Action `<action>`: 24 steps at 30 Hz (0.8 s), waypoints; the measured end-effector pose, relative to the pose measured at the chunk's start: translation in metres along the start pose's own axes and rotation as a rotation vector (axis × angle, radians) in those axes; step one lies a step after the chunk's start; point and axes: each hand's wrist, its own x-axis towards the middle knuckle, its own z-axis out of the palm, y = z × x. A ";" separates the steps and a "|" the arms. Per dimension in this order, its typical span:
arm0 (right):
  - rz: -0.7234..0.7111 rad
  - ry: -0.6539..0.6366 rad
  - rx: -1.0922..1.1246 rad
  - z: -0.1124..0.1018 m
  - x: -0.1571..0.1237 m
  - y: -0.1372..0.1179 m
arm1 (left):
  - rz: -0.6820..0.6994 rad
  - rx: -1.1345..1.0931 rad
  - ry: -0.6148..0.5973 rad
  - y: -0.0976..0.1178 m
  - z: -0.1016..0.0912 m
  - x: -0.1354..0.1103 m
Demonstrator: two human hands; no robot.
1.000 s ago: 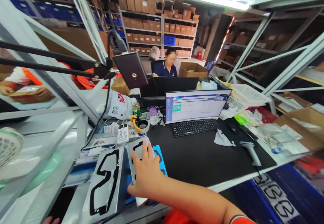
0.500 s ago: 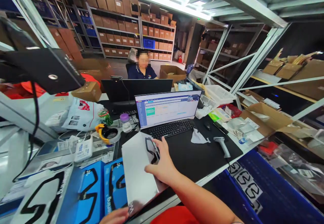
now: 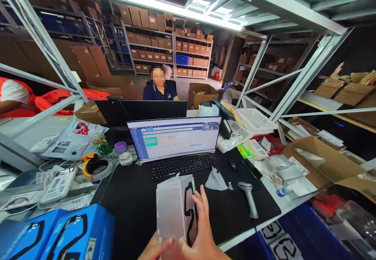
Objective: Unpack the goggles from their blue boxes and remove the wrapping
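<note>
A silvery-white product box (image 3: 170, 209) with a black looped outline on its right face stands over the front of the black desk mat (image 3: 126, 201). My right hand (image 3: 202, 228) grips its right side, fingers along the printed face and thumb toward the front. Low on the left side of the box, my left hand (image 3: 155, 248) holds on with its thumb across the front; its lower part is cut off by the frame edge. Behind the box lie a black keyboard (image 3: 180, 166) and a lit monitor (image 3: 176, 138).
Blue boxes (image 3: 79, 228) stand at the left front. A tape dispenser (image 3: 95, 168) and a purple-lidded jar (image 3: 123, 153) sit behind them. Rightward lie a grey cloth pouch (image 3: 216, 179), a barcode scanner (image 3: 249, 199), and an open carton (image 3: 326, 166). A co-worker (image 3: 160, 89) sits behind the monitors.
The silvery box has moved away from the blue boxes to the middle of the mat, held in both hands. The camera view has shifted, and an overhead black device has left the picture.
</note>
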 end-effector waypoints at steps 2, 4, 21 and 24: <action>0.006 -0.099 0.106 -0.026 0.001 0.025 | 0.160 0.154 -0.043 -0.003 0.007 0.021; 0.061 -0.187 0.292 -0.055 0.008 0.048 | 0.414 0.459 -0.012 -0.004 0.006 0.038; 0.519 -0.668 0.396 -0.053 0.053 0.144 | 0.903 1.889 0.530 -0.041 -0.038 0.039; 0.481 -0.668 0.387 -0.044 0.059 0.150 | 0.916 1.959 0.590 -0.050 -0.051 0.039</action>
